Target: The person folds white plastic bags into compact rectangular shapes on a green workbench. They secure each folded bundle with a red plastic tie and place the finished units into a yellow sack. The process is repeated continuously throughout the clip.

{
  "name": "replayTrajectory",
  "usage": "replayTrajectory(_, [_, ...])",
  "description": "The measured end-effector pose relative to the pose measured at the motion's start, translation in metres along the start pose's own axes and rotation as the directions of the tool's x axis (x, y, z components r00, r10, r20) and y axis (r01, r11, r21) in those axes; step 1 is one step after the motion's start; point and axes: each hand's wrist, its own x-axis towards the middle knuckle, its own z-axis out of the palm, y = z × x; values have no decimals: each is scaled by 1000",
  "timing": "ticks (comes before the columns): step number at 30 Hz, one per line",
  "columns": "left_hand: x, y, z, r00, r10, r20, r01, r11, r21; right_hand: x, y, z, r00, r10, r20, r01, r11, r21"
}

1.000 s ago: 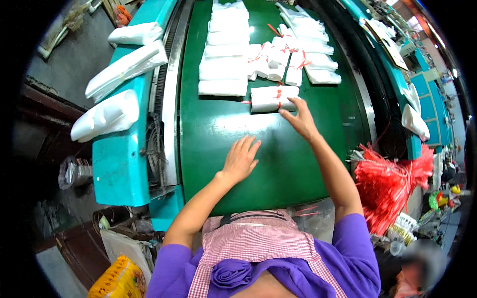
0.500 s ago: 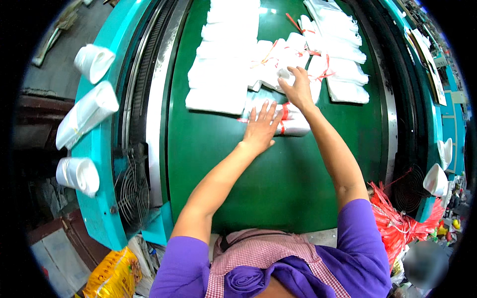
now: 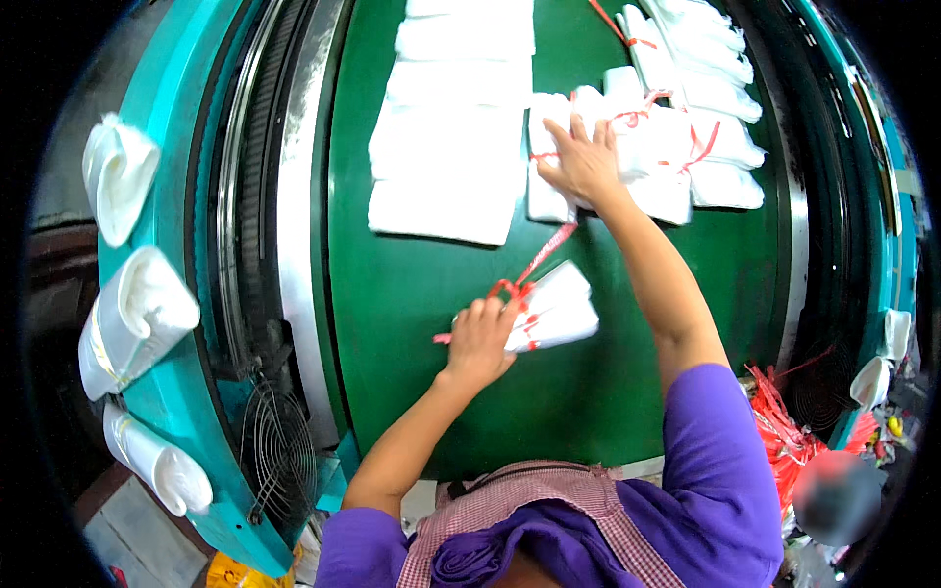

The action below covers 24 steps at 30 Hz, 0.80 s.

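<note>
My left hand is closed over the left end of a small bundle of white plastic bags, which is tied with red ribbon and lies on the green belt. From that bundle a length of red ribbon runs up toward the heap beyond. My right hand rests, fingers spread, on a heap of white tied bundles farther off. The undersides of both hands are hidden.
A long overlapping row of white folded bags lies to the left, another row at far right. White rolls sit on the turquoise machine frame. A wire fan guard stands left; red ribbon strands hang right.
The small tied bundle has come nearer me and now lies tilted, with my left hand on its end. My right hand has come down onto the heap. The view has shifted slightly.
</note>
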Motion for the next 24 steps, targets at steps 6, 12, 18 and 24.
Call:
replayTrajectory(6, [-129,-15,7,874,-455,-171,433,889,-151,-176,-8,9,971,-219,-100,235,953,190])
replayTrajectory(12, [-137,-20,10,620,-688,-378,623,724,-296,-299,-121,20,979,-192,61,156,913,376])
replayTrajectory(18, [-132,-22,11,646,-616,-451,581,780,-232,-315,-160,-4,915,-403,-24,366,801,473])
replayTrajectory(24, [-143,-37,1,608,-629,-485,641,749,-169,-310,-180,29,961,-271,-63,257,778,573])
